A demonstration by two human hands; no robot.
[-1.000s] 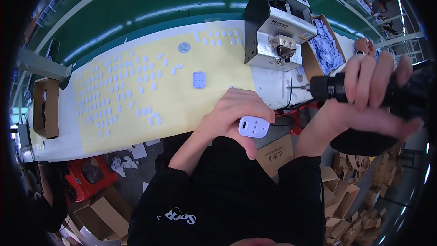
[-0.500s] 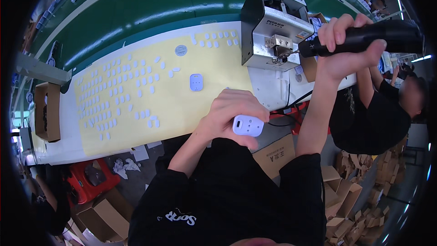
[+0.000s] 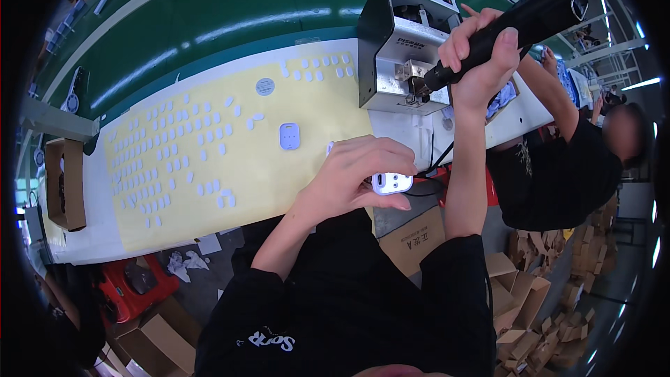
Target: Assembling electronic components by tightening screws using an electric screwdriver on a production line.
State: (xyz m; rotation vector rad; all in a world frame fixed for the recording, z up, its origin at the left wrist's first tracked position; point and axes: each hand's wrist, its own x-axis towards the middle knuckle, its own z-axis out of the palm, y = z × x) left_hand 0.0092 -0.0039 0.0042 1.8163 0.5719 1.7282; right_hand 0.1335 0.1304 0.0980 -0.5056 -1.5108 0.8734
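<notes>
My left hand (image 3: 352,174) pinches a small pale-lavender plastic case (image 3: 393,183) between thumb and fingers, in front of the table edge. A slot and dark screw holes show on its lit face. In my right hand (image 3: 481,63) is a black electric screwdriver (image 3: 537,19), gripped round its body and slanting down to the left. Its tip meets the metal outlet on the front of a screw feeder (image 3: 386,73); the exact contact is too small to make out. A similar lavender case (image 3: 289,137) lies on the yellow mat (image 3: 237,213), left of the feeder.
Rows of small white oval pieces (image 3: 150,160) cover the mat's left part, with more at its back. A round grey label (image 3: 265,86) lies there too. A cardboard box (image 3: 65,185) stands at the left end. At right sits another person (image 3: 558,181). Cartons (image 3: 520,293) lie below.
My left hand has tipped the case and moved it slightly up and right. The screwdriver's rear end has swung upward, so it slants more steeply at the feeder. The view has shifted a little.
</notes>
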